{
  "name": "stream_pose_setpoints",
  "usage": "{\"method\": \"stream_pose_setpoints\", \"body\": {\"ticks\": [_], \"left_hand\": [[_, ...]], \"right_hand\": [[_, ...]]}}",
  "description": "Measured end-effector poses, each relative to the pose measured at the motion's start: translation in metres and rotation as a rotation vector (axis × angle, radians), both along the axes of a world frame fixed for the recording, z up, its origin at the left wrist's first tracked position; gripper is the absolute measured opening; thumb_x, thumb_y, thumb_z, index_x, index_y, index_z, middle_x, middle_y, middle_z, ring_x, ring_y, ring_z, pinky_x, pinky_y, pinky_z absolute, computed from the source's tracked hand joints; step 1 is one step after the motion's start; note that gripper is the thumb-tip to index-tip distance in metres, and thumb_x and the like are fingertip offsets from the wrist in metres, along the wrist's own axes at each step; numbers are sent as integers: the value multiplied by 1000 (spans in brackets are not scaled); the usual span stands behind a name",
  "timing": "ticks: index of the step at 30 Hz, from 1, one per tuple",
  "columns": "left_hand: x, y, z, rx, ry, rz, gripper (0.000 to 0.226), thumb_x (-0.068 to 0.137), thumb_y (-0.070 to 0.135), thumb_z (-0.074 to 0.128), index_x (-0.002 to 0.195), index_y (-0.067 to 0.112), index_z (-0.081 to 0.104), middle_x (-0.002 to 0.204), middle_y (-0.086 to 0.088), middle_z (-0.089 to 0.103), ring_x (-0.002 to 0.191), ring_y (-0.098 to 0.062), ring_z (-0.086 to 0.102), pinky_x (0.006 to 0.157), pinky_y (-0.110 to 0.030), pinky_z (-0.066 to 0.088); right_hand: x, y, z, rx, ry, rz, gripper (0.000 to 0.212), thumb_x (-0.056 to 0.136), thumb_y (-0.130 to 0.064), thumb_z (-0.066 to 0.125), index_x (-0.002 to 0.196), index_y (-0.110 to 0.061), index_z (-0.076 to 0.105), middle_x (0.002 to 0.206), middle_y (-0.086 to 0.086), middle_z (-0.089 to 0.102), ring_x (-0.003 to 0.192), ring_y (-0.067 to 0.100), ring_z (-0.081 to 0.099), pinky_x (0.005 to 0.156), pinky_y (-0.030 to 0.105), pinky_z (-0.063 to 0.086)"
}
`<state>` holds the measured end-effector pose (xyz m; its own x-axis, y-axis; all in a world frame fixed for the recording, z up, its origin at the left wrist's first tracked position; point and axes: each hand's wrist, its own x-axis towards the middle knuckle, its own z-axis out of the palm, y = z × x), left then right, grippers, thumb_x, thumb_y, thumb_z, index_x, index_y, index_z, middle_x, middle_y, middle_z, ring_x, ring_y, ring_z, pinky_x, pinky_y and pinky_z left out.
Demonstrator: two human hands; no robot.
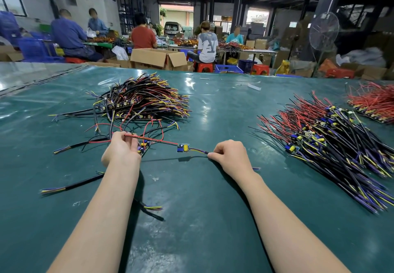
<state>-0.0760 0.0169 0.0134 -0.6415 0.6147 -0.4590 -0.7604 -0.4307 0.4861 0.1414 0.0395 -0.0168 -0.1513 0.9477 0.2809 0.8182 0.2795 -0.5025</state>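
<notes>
One small circuit board hangs just above the surface, strung between your two grips. Your left grip pinches its red lead between thumb and fingers. Your right grip pinches the black cable on the other side, fingers curled. Pull too hard and a solder joint may tear, or a lead may slip from a pinch and drop the board. The red lead passes over a board strip beside your left grip, close to loose loops, so it could snag. A tangled pile lies beyond your left, a combed pile to your right. The surface is a glossy green sheet. Behind it, people sit working among cardboard boxes, red stools and a standing fan.
</notes>
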Motion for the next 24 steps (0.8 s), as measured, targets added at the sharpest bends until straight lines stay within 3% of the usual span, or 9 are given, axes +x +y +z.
{"method": "stream_pose_setpoints", "body": {"ticks": [3,5,8,10,12,15,17,20,24], "left_hand": [[-3,-1,0,18,-14,-16,25,85,-2,52,62,5,45,38,3,54,56,-8,55,58,-19,54],[-6,-1,-1,34,-38,-10,26,86,-3,50,62,5,44,37,3,53,56,-8,54,55,-18,54],[-5,-1,-1,1,-18,0,24,84,-3,52,62,5,46,31,5,50,55,-8,56,54,-19,54],[-3,-1,-1,-30,11,-2,23,83,-1,55,62,5,47,34,5,53,56,-8,57,54,-20,54],[0,-2,1,-63,32,5,22,80,-1,59,62,5,49,50,-1,58,57,-10,59,52,-22,55],[4,-4,2,-88,69,19,20,79,0,62,63,5,51,65,-4,57,62,-12,60,44,-20,52],[6,-4,2,-88,78,25,19,80,1,62,64,5,52,68,-5,58,64,-11,60,42,-18,49],[7,-5,2,-92,86,24,18,81,1,62,66,5,52,70,-5,58,64,-10,60,44,-18,50],[12,-6,3,-139,126,6,20,81,1,63,64,6,53,66,-5,57,61,-9,59,57,-23,56]], "right_hand": [[3,0,1,-2,-87,84,18,87,-20,59,90,-7,71,91,12,64,90,28,56,73,31,39],[6,2,0,-1,-128,102,19,89,-15,55,97,-10,71,98,12,61,95,28,55,79,31,40],[11,5,-3,12,-121,-57,19,90,-17,53,97,-12,70,101,8,60,100,27,54,77,31,40],[13,6,-3,31,-182,-160,20,89,-19,51,99,-15,69,104,6,60,103,26,52,78,30,38],[11,4,-3,101,-246,-173,28,87,-14,49,110,-17,65,113,4,58,108,26,50,85,31,37],[-12,-4,0,245,-174,150,44,82,-7,51,126,-14,54,129,4,52,120,24,44,101,31,34],[-36,-10,-1,207,-194,378,49,84,-7,52,132,-12,48,136,5,46,125,23,41,105,33,32],[-52,-9,-6,156,-333,455,42,92,-14,46,134,-16,45,133,2,48,117,26,46,96,34,37],[-47,-8,-5,131,-303,332,32,94,-19,45,124,-24,56,120,2,58,109,27,49,85,34,41]]}}
